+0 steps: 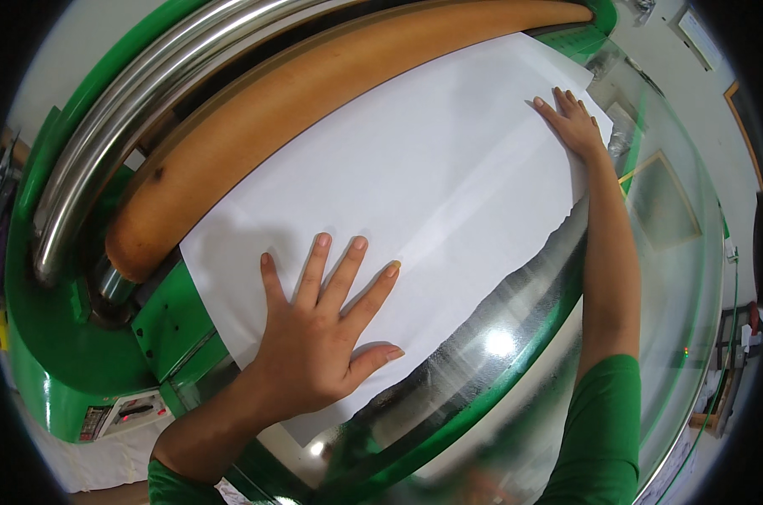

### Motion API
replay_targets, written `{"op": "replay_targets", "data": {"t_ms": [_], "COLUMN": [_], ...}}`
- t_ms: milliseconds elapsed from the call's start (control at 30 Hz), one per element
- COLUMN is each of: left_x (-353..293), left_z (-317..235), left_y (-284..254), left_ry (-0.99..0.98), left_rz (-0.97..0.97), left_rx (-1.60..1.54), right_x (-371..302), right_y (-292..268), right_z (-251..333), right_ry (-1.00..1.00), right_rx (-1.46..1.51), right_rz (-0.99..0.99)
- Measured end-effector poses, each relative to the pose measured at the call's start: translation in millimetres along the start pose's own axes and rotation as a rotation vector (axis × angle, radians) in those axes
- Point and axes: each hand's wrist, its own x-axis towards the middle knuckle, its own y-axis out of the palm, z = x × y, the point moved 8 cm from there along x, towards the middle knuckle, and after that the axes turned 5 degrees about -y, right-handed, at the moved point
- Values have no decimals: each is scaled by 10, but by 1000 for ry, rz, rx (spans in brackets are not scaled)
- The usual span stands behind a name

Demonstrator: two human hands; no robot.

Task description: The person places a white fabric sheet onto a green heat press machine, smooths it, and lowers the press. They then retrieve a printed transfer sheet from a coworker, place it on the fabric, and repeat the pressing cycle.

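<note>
A large white sheet, paper or thin cloth, spreads over the bed of a green machine, its far edge along a long orange-brown roller. My left hand lies flat on the near left part of the sheet, fingers spread wide. Out at the sheet's far right corner, my right hand presses down with its fingers extended. The sheet's near edge looks wavy and uneven. Below it shows a shiny, transparent surface with a bright light reflected in it.
Behind the roller run polished metal bars inside the green frame. A control panel with small red lights sits at the lower left. Clear sheeting curves along the right side. At the far right hangs a brown-framed board.
</note>
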Motion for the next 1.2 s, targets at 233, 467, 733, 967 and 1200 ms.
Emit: {"op": "replay_targets", "data": {"t_ms": [233, 467, 733, 967, 1200], "left_x": [-7, -6, -5, -24, -41], "left_z": [21, 36, 56, 87, 115], "left_y": [-3, -4, -18, -26, -20], "left_ry": [-7, -8, -10, -7, -8], "left_rz": [-3, 1, -9, -29, -46], "left_rx": [-3, 2, 7, -4, -12], "right_x": [-21, -30, -19, 33, 94], "right_y": [-4, 7, 7, 40, 77], "right_z": [26, 45, 68, 65, 27], "right_ry": [-15, -14, -15, -9, 11], "right_rx": [-9, -26, -34, -43, -18], "right_rz": [-1, 4, 9, 19, 32]}}
